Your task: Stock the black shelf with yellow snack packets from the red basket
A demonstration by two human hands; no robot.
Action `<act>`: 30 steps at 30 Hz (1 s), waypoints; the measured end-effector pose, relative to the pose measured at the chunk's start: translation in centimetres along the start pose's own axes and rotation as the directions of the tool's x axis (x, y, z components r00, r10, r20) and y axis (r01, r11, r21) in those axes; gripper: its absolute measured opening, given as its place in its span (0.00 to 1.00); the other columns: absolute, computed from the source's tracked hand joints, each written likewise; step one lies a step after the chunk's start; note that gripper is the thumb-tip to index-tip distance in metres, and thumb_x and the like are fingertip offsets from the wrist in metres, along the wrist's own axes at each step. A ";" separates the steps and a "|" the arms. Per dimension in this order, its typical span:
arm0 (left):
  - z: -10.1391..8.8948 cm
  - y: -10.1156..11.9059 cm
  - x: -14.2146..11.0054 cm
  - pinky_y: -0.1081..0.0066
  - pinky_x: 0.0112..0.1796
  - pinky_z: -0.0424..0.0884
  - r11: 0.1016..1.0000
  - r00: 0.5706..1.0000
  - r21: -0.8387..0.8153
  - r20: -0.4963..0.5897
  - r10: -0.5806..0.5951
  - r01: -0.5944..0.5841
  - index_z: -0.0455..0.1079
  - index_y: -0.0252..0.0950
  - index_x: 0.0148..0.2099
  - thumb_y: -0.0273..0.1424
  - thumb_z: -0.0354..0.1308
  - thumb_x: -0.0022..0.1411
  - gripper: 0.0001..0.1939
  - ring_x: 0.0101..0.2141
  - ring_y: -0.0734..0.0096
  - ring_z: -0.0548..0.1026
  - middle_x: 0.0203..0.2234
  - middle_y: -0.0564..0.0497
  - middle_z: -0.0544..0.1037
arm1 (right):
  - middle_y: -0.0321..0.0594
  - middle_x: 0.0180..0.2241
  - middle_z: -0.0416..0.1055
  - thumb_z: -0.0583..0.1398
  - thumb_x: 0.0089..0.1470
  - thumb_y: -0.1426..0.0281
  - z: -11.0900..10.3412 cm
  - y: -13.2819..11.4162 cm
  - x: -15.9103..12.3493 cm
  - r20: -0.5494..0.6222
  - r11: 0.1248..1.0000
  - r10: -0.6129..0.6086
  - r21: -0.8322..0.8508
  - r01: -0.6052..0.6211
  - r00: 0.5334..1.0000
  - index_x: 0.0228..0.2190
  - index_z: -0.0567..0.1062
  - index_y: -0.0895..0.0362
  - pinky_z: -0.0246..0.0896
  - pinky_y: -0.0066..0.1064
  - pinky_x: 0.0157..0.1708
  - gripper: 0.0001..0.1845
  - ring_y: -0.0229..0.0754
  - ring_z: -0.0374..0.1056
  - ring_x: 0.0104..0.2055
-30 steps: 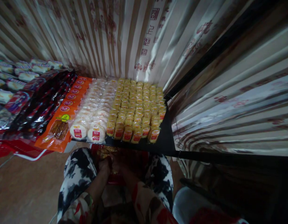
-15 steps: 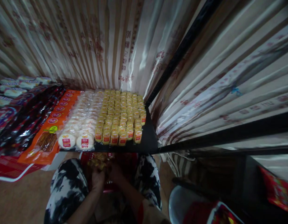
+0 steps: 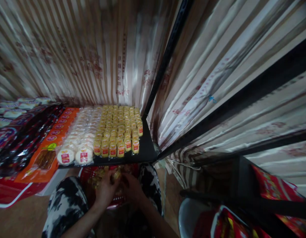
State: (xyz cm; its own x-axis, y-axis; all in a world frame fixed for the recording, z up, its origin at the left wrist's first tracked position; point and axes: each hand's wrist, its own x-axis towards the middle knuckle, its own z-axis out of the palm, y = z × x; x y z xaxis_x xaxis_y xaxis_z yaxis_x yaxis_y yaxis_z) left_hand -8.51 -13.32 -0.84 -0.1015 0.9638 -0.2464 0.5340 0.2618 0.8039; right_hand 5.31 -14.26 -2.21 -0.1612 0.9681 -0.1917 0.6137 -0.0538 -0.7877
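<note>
Currently I am viewing two bare hands low in the centre of the frame, over a red plastic basket with slotted walls (image 3: 118, 203). The left hand (image 3: 107, 190) is holding a small gold-yellow wrapped packet (image 3: 117, 174), its thumb and fingers nearly closing around it; the right hand (image 3: 132, 186) is hovering close beside that packet with bent fingers, but the dimness is blurring its fingertips, so I cannot tell how far apart they are or whether they are gripping anything. Loose yellow packets (image 3: 95, 180) are lying in the basket, left of the hands. Just above, rows of yellow packets with red labels (image 3: 115, 132) are standing on a flat black shelf (image 3: 148, 148). Left of them, white round cakes in clear wrap (image 3: 82, 142) are forming two rows, while a long orange snack bag (image 3: 45, 162) and shiny dark packages (image 3: 35, 140) are lying toward the left edge. A striped, pleated beige curtain (image 3: 93, 49) is filling the upper frame, and glossy red packages (image 3: 274, 181) are showing at lower right.
</note>
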 end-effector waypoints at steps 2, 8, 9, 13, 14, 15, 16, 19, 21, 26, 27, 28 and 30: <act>0.1 2.2 0.3 0.69 0.36 0.68 0.998 0.997 -0.006 0.034 0.066 -0.066 0.68 0.35 0.45 0.36 0.55 0.51 0.18 0.33 0.66 0.73 0.35 0.48 0.75 | 0.45 0.42 0.73 0.55 0.50 0.72 -1.9 -0.4 -0.4 -0.088 0.999 -0.014 0.029 0.017 0.996 0.43 0.72 0.58 0.62 0.34 0.46 0.17 0.45 0.69 0.44; 1.6 8.3 2.7 0.72 0.36 0.67 0.955 0.946 -0.034 0.132 0.296 -0.295 0.65 0.37 0.48 0.31 0.53 0.54 0.17 0.30 0.73 0.72 0.32 0.52 0.74 | 0.44 0.39 0.72 0.54 0.53 0.67 -6.7 -0.5 -0.2 -0.389 0.994 -0.089 0.021 0.105 0.917 0.42 0.72 0.57 0.63 0.34 0.44 0.15 0.43 0.68 0.42; 1.9 9.3 3.2 0.72 0.37 0.67 0.940 0.927 -0.035 0.159 0.339 -0.338 0.65 0.37 0.48 0.30 0.52 0.55 0.16 0.30 0.73 0.71 0.33 0.52 0.75 | 0.45 0.39 0.71 0.53 0.54 0.66 -7.4 -0.4 0.1 -0.433 0.994 -0.091 0.011 0.106 0.897 0.43 0.71 0.57 0.64 0.33 0.43 0.16 0.43 0.68 0.41; 3.1 13.1 5.7 0.71 0.42 0.68 0.883 0.869 -0.003 0.173 0.463 -0.470 0.66 0.38 0.48 0.28 0.52 0.56 0.16 0.36 0.72 0.72 0.40 0.50 0.73 | 0.45 0.42 0.70 0.51 0.55 0.65 -9.6 0.1 2.0 -0.544 0.998 -0.045 0.007 0.058 0.838 0.49 0.67 0.57 0.66 0.33 0.38 0.21 0.41 0.69 0.35; 3.4 14.0 6.4 0.71 0.43 0.67 0.871 0.860 0.020 0.166 0.482 -0.491 0.67 0.39 0.48 0.28 0.52 0.56 0.16 0.37 0.72 0.71 0.41 0.50 0.72 | 0.46 0.42 0.70 0.50 0.55 0.65 -10.0 0.2 2.8 -0.570 0.999 -0.035 0.010 0.050 0.821 0.50 0.67 0.58 0.66 0.33 0.38 0.22 0.41 0.69 0.35; 3.7 14.8 7.1 0.72 0.43 0.67 0.861 0.855 0.049 0.162 0.493 -0.506 0.67 0.39 0.48 0.27 0.53 0.56 0.16 0.38 0.72 0.71 0.41 0.50 0.71 | 0.48 0.43 0.69 0.50 0.55 0.65 -10.2 0.4 3.6 -0.594 0.999 -0.030 0.013 0.046 0.804 0.51 0.66 0.59 0.66 0.34 0.38 0.22 0.42 0.69 0.36; 4.0 15.5 7.8 0.72 0.43 0.67 0.854 0.852 0.079 0.160 0.498 -0.514 0.67 0.39 0.48 0.27 0.53 0.56 0.16 0.39 0.72 0.71 0.42 0.49 0.70 | 0.50 0.44 0.69 0.50 0.54 0.66 -10.3 0.5 4.4 -0.615 0.999 -0.027 0.014 0.045 0.788 0.51 0.66 0.61 0.66 0.35 0.38 0.24 0.43 0.68 0.37; 4.8 17.1 9.7 0.73 0.42 0.68 0.844 0.858 0.165 0.163 0.487 -0.511 0.68 0.39 0.48 0.28 0.52 0.57 0.16 0.39 0.73 0.71 0.42 0.49 0.69 | 0.54 0.48 0.66 0.50 0.53 0.68 -10.4 1.1 6.8 -0.656 0.999 -0.024 0.004 0.036 0.754 0.54 0.63 0.63 0.65 0.38 0.42 0.27 0.48 0.66 0.44; 5.1 17.8 10.8 0.74 0.42 0.67 0.825 0.855 0.225 0.175 0.489 -0.518 0.68 0.40 0.48 0.28 0.52 0.57 0.15 0.39 0.73 0.71 0.42 0.49 0.69 | 0.55 0.50 0.64 0.49 0.53 0.69 -10.2 1.5 8.2 -0.680 1.000 -0.021 -0.007 0.022 0.733 0.54 0.62 0.63 0.62 0.42 0.47 0.27 0.50 0.63 0.50; 5.5 18.6 12.2 0.73 0.44 0.66 0.744 0.836 0.381 0.235 0.496 -0.549 0.69 0.40 0.46 0.28 0.50 0.58 0.14 0.40 0.70 0.70 0.43 0.49 0.71 | 0.55 0.47 0.66 0.48 0.52 0.72 -10.3 2.5 10.8 -0.694 0.999 0.024 0.001 -0.033 0.720 0.52 0.64 0.65 0.58 0.43 0.51 0.26 0.50 0.63 0.49; 5.6 18.6 12.3 0.72 0.45 0.65 0.719 0.831 0.420 0.237 0.503 -0.554 0.69 0.39 0.46 0.28 0.50 0.58 0.13 0.42 0.68 0.70 0.42 0.49 0.72 | 0.55 0.45 0.67 0.48 0.51 0.73 -10.3 2.7 11.2 -0.690 0.999 0.025 0.001 -0.034 0.723 0.52 0.64 0.65 0.58 0.43 0.50 0.26 0.49 0.64 0.47; 5.7 18.6 12.5 0.70 0.46 0.63 0.689 0.825 0.460 0.235 0.514 -0.560 0.70 0.39 0.45 0.28 0.51 0.58 0.13 0.44 0.66 0.69 0.42 0.49 0.73 | 0.54 0.44 0.68 0.48 0.51 0.73 -10.4 2.8 11.5 -0.687 0.999 0.023 -0.001 -0.033 0.726 0.52 0.65 0.66 0.59 0.42 0.49 0.26 0.49 0.64 0.46; 5.8 18.5 12.7 0.66 0.49 0.61 0.624 0.804 0.530 0.221 0.552 -0.574 0.71 0.38 0.43 0.28 0.52 0.58 0.12 0.47 0.61 0.66 0.41 0.47 0.74 | 0.53 0.41 0.69 0.48 0.52 0.73 -10.5 3.1 12.1 -0.683 0.999 0.015 -0.011 -0.031 0.730 0.50 0.67 0.66 0.59 0.42 0.49 0.24 0.49 0.64 0.45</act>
State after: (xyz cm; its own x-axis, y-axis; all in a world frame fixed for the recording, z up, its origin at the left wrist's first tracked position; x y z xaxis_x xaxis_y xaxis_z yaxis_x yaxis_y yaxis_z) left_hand 4.94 3.50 7.80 0.3987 0.9084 0.1257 0.8362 -0.4164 0.3569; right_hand 13.40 -0.17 -0.78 0.4194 0.8733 0.2478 0.6266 -0.0810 -0.7751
